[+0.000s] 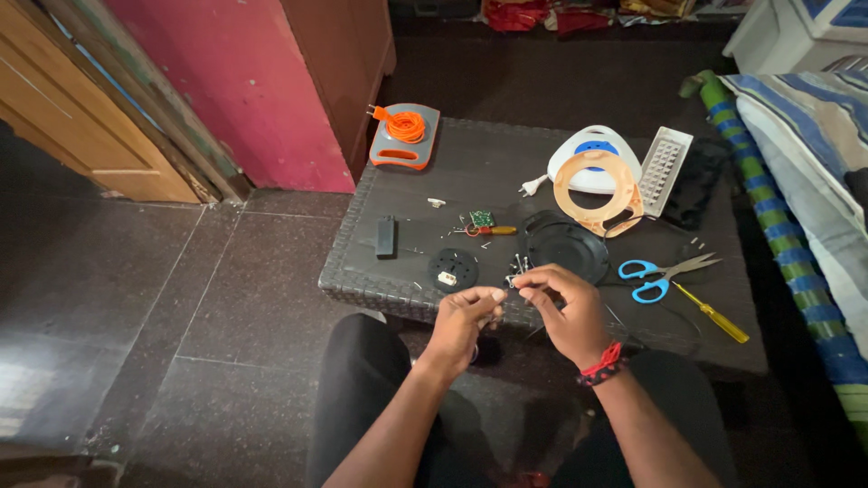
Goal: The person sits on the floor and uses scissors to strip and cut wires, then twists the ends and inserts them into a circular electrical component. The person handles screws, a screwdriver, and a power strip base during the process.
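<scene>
My left hand (pixel 463 321) and my right hand (pixel 568 312) meet at the near edge of the dark woven table (pixel 362 262). Together they pinch a small metal part (pixel 513 282) between their fingertips; its shape is too small to make out. A red thread band circles my right wrist. Just beyond the hands lie a small black round disc (pixel 452 268) with a white piece on it and a larger black round cover (pixel 568 246). A little green circuit board (pixel 481 219) and an orange-handled screwdriver (pixel 488 230) rest further back.
Blue-handled scissors (pixel 653 276) and a yellow-handled screwdriver (pixel 714 315) lie at right. Behind stand a white and blue reel housing (pixel 592 154), a tan ring (pixel 597 194), a white perforated panel (pixel 665 169), a grey-orange reel (pixel 405 136) and a black block (pixel 386 235). A striped mattress (pixel 805 181) borders the right.
</scene>
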